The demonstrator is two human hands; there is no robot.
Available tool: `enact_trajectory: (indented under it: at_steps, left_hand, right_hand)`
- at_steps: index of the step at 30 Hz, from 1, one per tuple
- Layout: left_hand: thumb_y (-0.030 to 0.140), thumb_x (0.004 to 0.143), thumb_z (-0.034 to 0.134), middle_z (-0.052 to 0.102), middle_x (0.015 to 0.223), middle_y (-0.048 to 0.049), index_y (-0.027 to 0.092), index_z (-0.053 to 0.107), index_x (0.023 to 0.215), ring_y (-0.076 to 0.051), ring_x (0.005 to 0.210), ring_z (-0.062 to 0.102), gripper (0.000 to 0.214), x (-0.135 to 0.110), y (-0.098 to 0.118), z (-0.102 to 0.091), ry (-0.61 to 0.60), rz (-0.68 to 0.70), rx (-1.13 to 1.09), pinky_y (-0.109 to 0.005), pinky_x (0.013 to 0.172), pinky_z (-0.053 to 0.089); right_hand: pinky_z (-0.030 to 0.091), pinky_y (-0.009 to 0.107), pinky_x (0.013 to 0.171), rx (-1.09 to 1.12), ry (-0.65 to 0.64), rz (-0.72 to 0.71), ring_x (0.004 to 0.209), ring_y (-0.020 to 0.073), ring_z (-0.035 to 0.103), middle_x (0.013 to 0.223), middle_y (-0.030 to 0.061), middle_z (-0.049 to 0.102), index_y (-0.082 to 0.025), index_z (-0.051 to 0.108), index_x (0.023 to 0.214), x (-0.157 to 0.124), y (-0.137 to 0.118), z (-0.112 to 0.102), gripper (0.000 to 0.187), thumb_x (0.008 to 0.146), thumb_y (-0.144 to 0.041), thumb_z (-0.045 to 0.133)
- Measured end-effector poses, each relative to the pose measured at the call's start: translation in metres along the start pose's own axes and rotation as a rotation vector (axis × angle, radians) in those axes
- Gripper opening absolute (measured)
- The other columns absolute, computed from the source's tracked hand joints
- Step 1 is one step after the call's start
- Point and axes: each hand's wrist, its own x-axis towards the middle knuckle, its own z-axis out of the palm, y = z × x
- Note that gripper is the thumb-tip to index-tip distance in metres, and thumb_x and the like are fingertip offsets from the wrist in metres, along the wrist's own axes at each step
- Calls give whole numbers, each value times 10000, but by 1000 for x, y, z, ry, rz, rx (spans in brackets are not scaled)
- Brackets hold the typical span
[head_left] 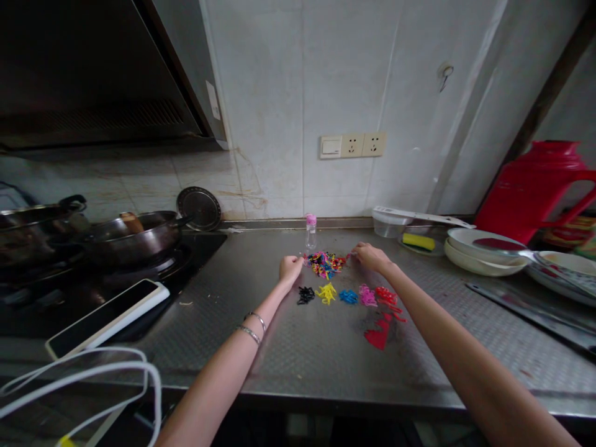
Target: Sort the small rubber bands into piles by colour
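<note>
White cable: nearest us, looping at the lower left below a white-edged device with a black face.
Left hand: fingers drawn together at the left edge of the mixed pile; we cannot tell whether they grip a band.
Right hand: fingers bent and nearly together by the pile's right edge; their hold is too small for us to make out.
Mixed pile of small coloured bands: on the counter, between the hands.
Sorted heaps: nearer us than the pile, in a row, black, yellow, blue, pink and red (some red strands trail off).
Red jagged-edged piece: on the near side of the red heap.
Pink-capped clear bottle: upright, just behind the pile.
</note>
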Motion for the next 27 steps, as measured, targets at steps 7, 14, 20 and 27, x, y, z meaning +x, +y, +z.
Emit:
enact_trajectory:
  at_steps: [7,14,20,27]
  left_hand:
    - [346,695,438,407,414,27,144,488,461,-85,441,365,312,0,-2,1,7,10,13,-217,453,176]
    - [320,670,453,366,394,35,143,472,441,-78,431,326,290,-1,0,0,2,9,-44,-218,456,166]
    - [313,666,460,318,382,41,141,445,419,-70,418,293,301,0,-1,2,32,29,-52,-225,454,139]
    - [339,672,463,349,379,36,140,473,430,-74,423,317,314,2,-3,3,27,23,-35,-225,455,148]
  right_hand:
    - [434,267,692,-103,-16,-45,953,219,536,986,136,596,-179,633,959,8,-11,-6,300,841,-157,359]
    - [424,254,687,-120,14,-28,944,205,540,976,138,593,-162,630,893,1,-12,-13,274,861,-209,362]
    - [398,207,632,12,102,6,861,162,565,984,85,600,-187,629,899,-17,2,-23,248,828,-276,409]
    - [408,205,639,252,-85,-107,717,149,595,800,47,663,-181,673,787,-48,8,-38,190,699,-207,506]
